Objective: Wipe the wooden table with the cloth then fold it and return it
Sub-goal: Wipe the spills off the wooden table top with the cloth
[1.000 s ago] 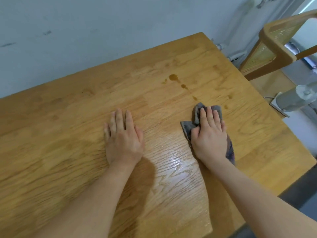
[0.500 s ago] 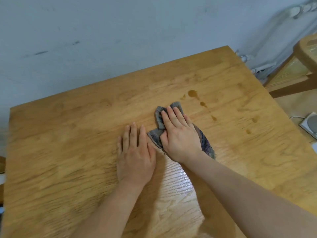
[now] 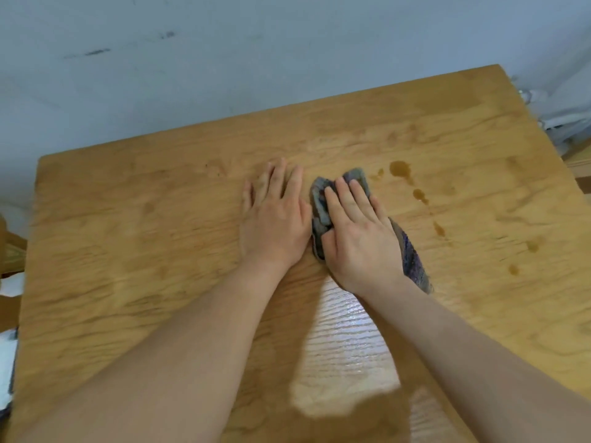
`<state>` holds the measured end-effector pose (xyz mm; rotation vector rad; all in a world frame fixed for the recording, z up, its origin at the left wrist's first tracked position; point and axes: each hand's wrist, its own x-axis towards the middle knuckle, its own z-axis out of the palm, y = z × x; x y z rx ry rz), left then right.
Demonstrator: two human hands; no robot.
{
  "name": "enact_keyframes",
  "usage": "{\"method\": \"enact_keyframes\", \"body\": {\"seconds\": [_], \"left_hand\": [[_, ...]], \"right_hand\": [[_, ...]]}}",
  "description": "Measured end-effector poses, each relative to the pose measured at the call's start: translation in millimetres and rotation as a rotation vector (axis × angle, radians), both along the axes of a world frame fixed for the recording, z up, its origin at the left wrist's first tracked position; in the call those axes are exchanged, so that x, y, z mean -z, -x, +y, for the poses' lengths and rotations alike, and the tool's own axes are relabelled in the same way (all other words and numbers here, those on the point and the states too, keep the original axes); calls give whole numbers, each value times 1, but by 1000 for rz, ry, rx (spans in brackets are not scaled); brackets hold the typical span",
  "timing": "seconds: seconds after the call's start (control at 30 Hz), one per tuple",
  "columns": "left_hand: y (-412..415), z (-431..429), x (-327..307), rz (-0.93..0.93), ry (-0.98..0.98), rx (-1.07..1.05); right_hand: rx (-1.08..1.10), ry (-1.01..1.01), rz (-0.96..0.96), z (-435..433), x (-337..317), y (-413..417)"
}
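A crumpled grey cloth (image 3: 320,206) lies on the wooden table (image 3: 128,238) near its middle. My right hand (image 3: 358,231) presses flat on top of the cloth, thumb tucked against its left edge; a striped part of the cloth sticks out behind my wrist. My left hand (image 3: 275,219) rests palm down on the bare wood, fingers apart, just left of the cloth and touching my right hand's side. Brown liquid spots (image 3: 401,169) trail across the wood to the right of the cloth.
A pale wall (image 3: 224,59) runs along the table's far edge. White pipes and cables (image 3: 563,119) sit past the far right corner. A wooden chair part (image 3: 9,251) and white things show past the left edge. A glossy patch shines between my forearms.
My right hand slid the cloth leftward and away from me, from right of centre to beside my left hand. The left hand stayed flat on the wood. The view swung left.
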<state>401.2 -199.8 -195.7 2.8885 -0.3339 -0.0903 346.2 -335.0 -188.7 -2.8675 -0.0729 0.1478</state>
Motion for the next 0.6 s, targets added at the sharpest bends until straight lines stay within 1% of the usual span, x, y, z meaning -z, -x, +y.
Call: {"method": "enact_keyframes", "body": {"seconds": [0.23, 0.37, 0.47, 0.6], "left_hand": [[4, -2, -2, -34, 7, -31], [-2, -3, 0, -8, 8, -46], [3, -2, 0, 7, 13, -37], [1, -2, -1, -26, 18, -43]], "right_hand": [[71, 16, -31, 6, 6, -129], [147, 20, -58, 14, 8, -173], [136, 2, -65, 14, 7, -155], [111, -35, -47, 4, 2, -58]]}}
